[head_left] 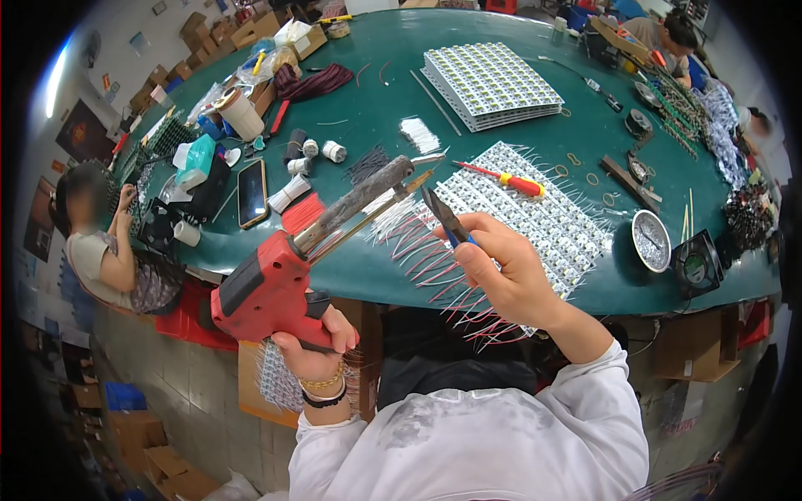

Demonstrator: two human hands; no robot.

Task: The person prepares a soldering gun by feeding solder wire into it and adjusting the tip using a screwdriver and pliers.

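Note:
My left hand (317, 346) is wrapped round the grip of a red and black soldering gun (269, 284), whose long metal barrel points up and right over the green table. Between the fingers of my right hand (510, 263) is a pair of pliers (449, 219) with dark jaws and blue handles. The pliers' jaws are close to the soldering gun's tip. Below them lies a white panel of small circuit boards (535, 230), with red and white wires (434, 271) along its near left side. A red and yellow screwdriver (520, 184) rests on this panel.
A stack of white panels (493, 83) lies farther back. Bundles of white wire pieces (418, 135), a phone (251, 194), a metal bowl (651, 240) and a small black fan (697, 263) are on the table (368, 92). Other people sit at left and far right.

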